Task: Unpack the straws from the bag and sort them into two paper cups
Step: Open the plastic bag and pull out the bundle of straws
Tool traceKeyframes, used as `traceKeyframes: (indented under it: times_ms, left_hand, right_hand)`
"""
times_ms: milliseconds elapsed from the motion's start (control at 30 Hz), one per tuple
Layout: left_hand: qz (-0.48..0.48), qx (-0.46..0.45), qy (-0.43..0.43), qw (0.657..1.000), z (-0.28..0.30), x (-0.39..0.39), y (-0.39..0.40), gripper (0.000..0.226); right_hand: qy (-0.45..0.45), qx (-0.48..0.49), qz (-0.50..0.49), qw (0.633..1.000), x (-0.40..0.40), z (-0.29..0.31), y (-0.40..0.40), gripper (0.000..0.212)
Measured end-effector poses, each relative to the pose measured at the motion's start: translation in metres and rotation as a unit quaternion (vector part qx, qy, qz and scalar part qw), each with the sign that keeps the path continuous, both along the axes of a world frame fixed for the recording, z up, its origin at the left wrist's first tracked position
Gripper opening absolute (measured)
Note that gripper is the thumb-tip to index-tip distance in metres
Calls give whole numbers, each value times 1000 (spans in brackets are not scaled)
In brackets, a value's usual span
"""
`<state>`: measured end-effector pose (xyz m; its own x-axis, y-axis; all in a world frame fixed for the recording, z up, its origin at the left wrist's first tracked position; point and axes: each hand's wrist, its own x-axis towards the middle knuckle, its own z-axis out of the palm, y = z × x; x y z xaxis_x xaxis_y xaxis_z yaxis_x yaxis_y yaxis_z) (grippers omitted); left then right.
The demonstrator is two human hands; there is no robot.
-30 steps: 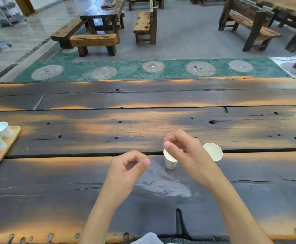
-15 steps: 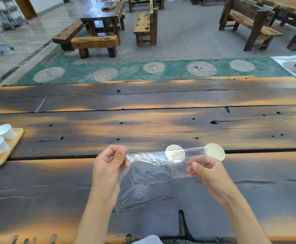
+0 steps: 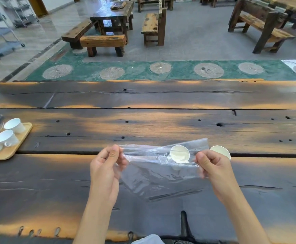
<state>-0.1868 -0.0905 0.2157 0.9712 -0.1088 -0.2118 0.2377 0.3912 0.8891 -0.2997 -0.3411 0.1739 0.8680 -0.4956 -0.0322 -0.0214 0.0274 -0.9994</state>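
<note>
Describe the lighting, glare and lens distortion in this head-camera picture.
Head view: warm orange light lies in patches across the dark table; the clear plastic bag, pinched between the left hand and right hand, shows pale sheen and hazes one paper cup seen through it; wide-angle distortion bows the table's far edge; the picture is largely sharp.

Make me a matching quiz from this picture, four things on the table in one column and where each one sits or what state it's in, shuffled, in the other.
Things:
1. plastic bag
2. left paper cup
3. right paper cup
4. wooden tray

Places or states:
A. at the table's left edge, carrying white teacups
B. stretched between the left hand and the right hand
C. seen through the clear film
D. partly hidden behind the right hand

Pairs: 1-B, 2-C, 3-D, 4-A
</note>
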Motion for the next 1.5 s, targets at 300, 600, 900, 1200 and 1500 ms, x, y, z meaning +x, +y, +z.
traceKeyframes:
  times_ms: [300, 600, 900, 1200, 1500]
  left_hand:
    - [-83, 475, -343, 806, 0, 4, 2, 39]
    - [-85, 482, -483, 726, 5, -2, -25, 27]
    - [-129, 386, -397, 823, 13, 1, -22, 19]
    - [-124, 422, -486, 755, 15, -7, -44, 19]
    - [-141, 363, -374, 842, 21, -3, -37, 16]
  right_hand:
    - [11, -22, 30, 999, 0, 29, 10, 35]
    - [13, -29, 55, 998, -1, 47, 23, 34]
    - [25, -49, 77, 996, -6, 50, 24, 47]
    - [42, -45, 130, 990, 0, 54, 39, 38]
    - [57, -70, 133, 987, -2, 54, 39, 32]
